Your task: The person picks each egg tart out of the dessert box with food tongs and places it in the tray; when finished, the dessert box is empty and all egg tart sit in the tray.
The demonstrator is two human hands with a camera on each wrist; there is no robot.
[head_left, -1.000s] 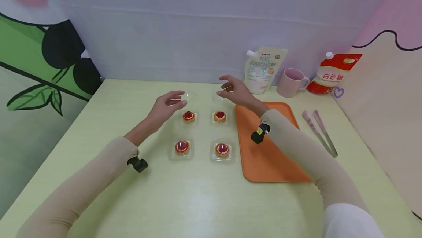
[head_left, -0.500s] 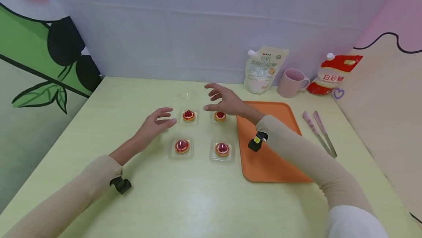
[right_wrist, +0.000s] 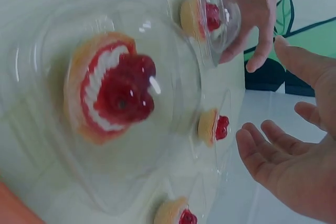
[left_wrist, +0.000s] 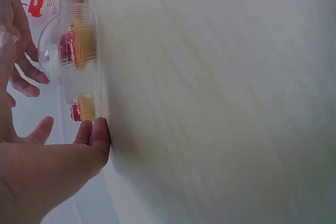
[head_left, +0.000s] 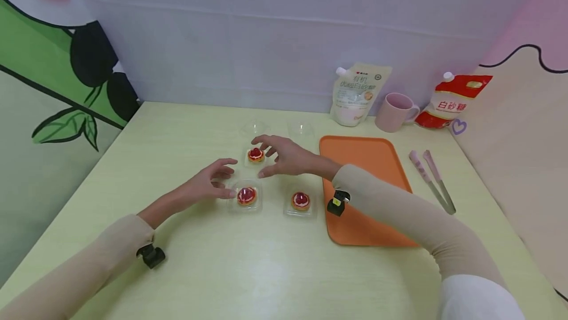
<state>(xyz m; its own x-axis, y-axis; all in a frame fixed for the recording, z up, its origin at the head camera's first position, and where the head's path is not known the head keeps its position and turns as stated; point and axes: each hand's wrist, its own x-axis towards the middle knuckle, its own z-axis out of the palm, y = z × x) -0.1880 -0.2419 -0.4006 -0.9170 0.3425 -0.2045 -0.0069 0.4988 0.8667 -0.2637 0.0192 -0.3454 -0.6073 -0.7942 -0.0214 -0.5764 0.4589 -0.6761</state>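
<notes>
My left hand, fingers loosely spread, is at the left side of the front-left domed clear box, whose berry tart has a red top; the thumb tip overlaps the box's edge in the head view. Over the middle hovers my right hand, thumb and fingers apart, holding nothing. Beyond its fingertips sits the back-left tart in an open box. The back-right tart is hidden under the hand in the head view but shows in the right wrist view. A dome also covers the front-right tart.
Clear dome lids stand open behind the back tarts. To the right lie an orange tray and pink-handled tongs. Along the back wall are a white sugar pouch, a pink mug and a red sugar pouch.
Both hands have drawn back from the rear lids. The left came nearer, down to the front-left box; the right moved left and nearer, now covering the back-right tart. The tarts stay put.
</notes>
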